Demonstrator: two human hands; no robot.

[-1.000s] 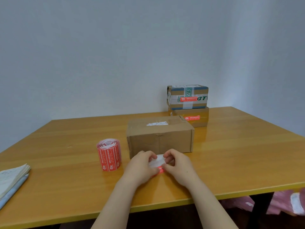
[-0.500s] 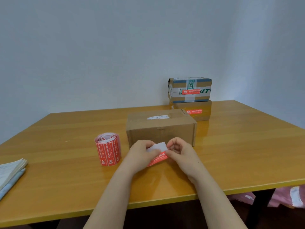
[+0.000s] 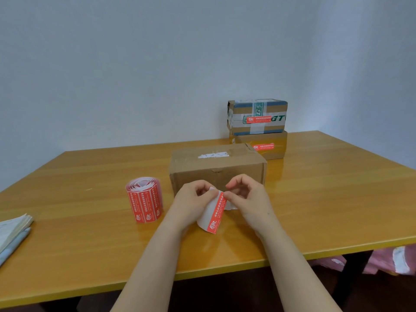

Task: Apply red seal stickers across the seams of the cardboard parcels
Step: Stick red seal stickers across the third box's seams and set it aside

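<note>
Near the front edge of the bench (image 3: 315,210), the left hand (image 3: 191,200) pinches a white backing paper (image 3: 207,213) between thumb and finger. The right hand (image 3: 249,199) pinches the top end of a red sticker (image 3: 218,212), with its other fingers curled. The red sticker hangs down toward 6 o'clock, partly off the paper. It has white writing that is too small to read.

At 12 o'clock from the hands, close behind them, sits a plain box (image 3: 216,172) with a torn white label (image 3: 213,155) on top. At 9 o'clock stands a roll (image 3: 145,203) of the same red stickers.

At 1 o'clock, far back, two boxes are stacked. The top box (image 3: 256,109) shows green letters "GT" and a red sticker. The lower box (image 3: 276,152) has a red sticker too. Papers (image 3: 12,230) lie at the left edge.
</note>
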